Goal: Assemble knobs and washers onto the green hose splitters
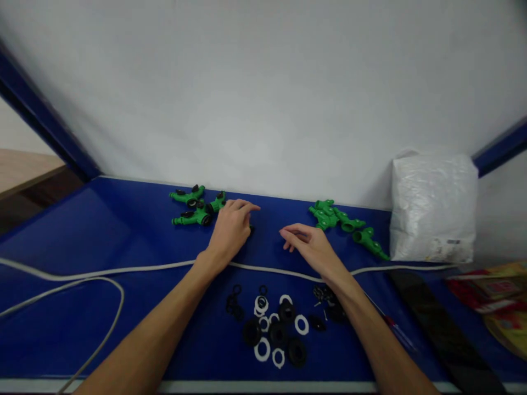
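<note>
My left hand (233, 224) is over the blue table, right of the assembled green hose splitters (193, 216) with black fittings. Its index finger points right and the other fingers curl under. A small dark part (252, 231) pokes out beside them; the rest is hidden behind the hand. Further right, my right hand (308, 242) hovers with thumb and index tips together and its other fingers bent. Whatever it may pinch is too small to see. Behind it lie green splitter bodies (327, 215) without black fittings.
White rings (302, 325), black threaded collars (297, 351), black O-rings (237, 289) and small screws (325, 314) lie in front. A white cable (135, 269) crosses the table (135, 230). To the right are a screwdriver (398, 332), a black strip (440, 329) and a white plastic-wrapped package (433, 208).
</note>
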`<state>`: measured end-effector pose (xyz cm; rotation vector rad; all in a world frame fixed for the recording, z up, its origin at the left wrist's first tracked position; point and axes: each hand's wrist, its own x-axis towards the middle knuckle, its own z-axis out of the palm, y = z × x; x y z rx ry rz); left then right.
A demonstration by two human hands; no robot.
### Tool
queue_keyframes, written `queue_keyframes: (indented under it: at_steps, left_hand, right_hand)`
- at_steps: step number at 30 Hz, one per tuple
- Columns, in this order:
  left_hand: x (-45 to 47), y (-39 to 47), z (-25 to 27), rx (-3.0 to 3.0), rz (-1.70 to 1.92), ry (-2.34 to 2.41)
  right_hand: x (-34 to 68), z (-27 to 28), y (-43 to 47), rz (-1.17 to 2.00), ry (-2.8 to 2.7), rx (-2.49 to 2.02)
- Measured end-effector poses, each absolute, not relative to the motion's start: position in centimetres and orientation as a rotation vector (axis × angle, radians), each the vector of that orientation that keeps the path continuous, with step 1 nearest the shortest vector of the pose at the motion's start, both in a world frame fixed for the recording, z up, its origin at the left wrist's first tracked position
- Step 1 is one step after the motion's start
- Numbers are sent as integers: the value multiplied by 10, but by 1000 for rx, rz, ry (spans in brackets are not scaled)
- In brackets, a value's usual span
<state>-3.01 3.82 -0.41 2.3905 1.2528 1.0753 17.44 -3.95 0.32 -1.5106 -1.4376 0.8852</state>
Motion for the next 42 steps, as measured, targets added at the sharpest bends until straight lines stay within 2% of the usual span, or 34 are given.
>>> queue_keyframes:
  at_steps: [3, 5, 9, 12, 23, 25, 29, 33, 37, 42]
  left_hand:
    - [-29, 34, 2, 2372, 1321, 1221]
    - [-22, 26, 4, 2345, 1359, 1087]
    - [-5, 9, -2, 2285, 1148, 784]
    - [1, 3, -7, 2216, 977, 698]
    - [1, 9, -8, 2124, 816, 874]
    - [2, 7, -7, 2059, 836, 898]
    - [4, 2, -3, 1804, 892, 870]
    - [5, 2, -2, 1619, 980, 740]
    - [5, 9, -5, 1574, 1069, 666]
    - [8, 12, -2, 1477, 1099, 731]
  right_hand:
    - [184, 8, -39, 633, -1447, -1597]
    - [196, 13, -39, 397, -1422, -1663]
    - [221, 16, -37, 16, -1338, -1809]
    - [232, 6, -35, -68, -1344, -1916]
    - [238, -13, -29, -26, -1535, -2020]
    - [235, -8, -29, 94, -1447, -1942]
    - [215, 6, -33, 577, -1278, -1605]
    - [187, 17, -41, 821, -1321, -1391]
    - [169, 18, -48, 922, -1424, -1309]
    - [166, 22, -50, 878, -1481, -1269]
